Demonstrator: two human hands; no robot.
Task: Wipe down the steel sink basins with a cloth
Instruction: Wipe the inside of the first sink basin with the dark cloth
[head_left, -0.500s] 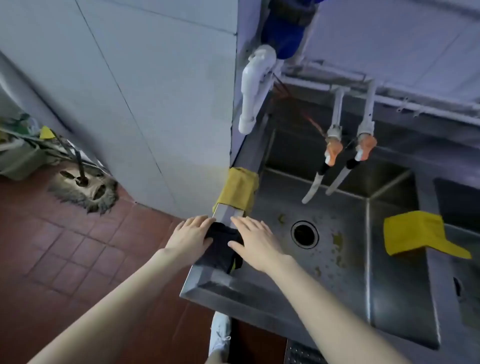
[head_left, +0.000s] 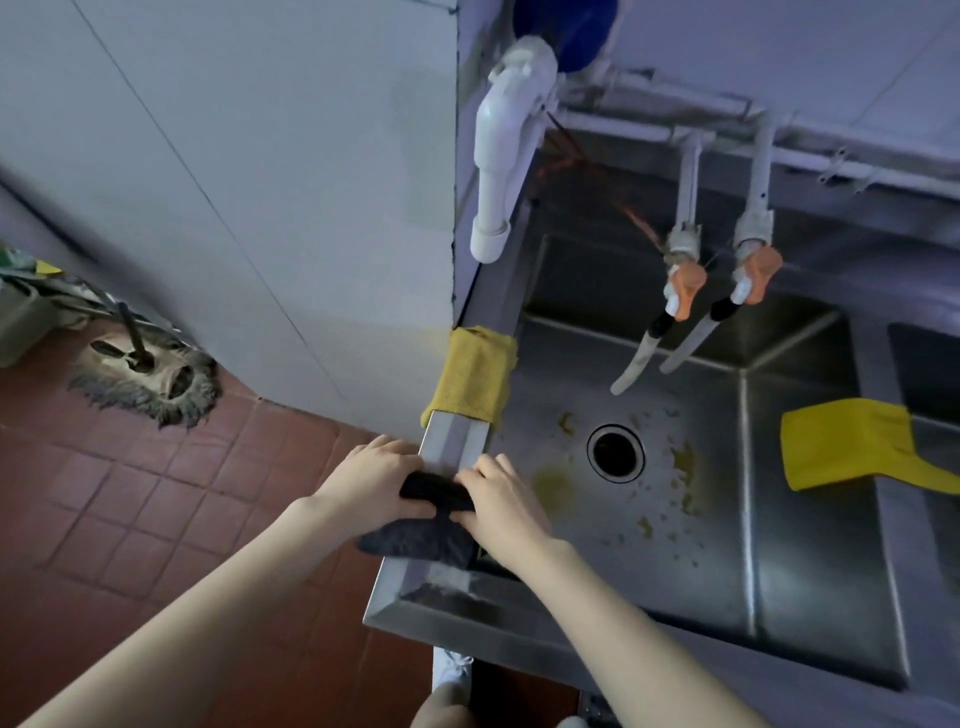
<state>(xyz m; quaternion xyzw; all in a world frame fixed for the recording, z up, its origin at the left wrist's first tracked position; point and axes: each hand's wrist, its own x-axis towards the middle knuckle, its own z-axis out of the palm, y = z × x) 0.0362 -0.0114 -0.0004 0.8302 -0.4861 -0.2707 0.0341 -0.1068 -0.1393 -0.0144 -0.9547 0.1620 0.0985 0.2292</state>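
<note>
The step in hand looks to be gathering the dark cloth (head_left: 415, 538) off the sink's rim (head_left: 452, 441) before it goes into the basin (head_left: 675, 582). The basin seems as yet unwiped: yellow stains (head_left: 553, 488) lie around the drain (head_left: 615, 452), to either side of it and nearer the person. To do this well I would bunch the cloth into a firm pad rather than a loose rag, so one palm can press it flat on the steel. I would lift it clear of the rim instead of dragging it, since a hanging corner could catch. Then I would work from the walls inward toward the drain, not outward. The cloth lies draped over the rim, left of the drain and nearer the person, with one part bunched on top and a flap hanging over the outer side. The left hand (head_left: 374, 478) is on the side away from the drain, its fingers (head_left: 400, 460) curled over the bunched part and gripping it. The right hand (head_left: 501, 506) is on the drain side, its fingers (head_left: 480, 470) bent rather than spread, pinching the same bunch against the thumb as far as can be told. A yellow cloth (head_left: 475, 379) wraps the rim left of the drain and farther from the person, apart from both hands.
</note>
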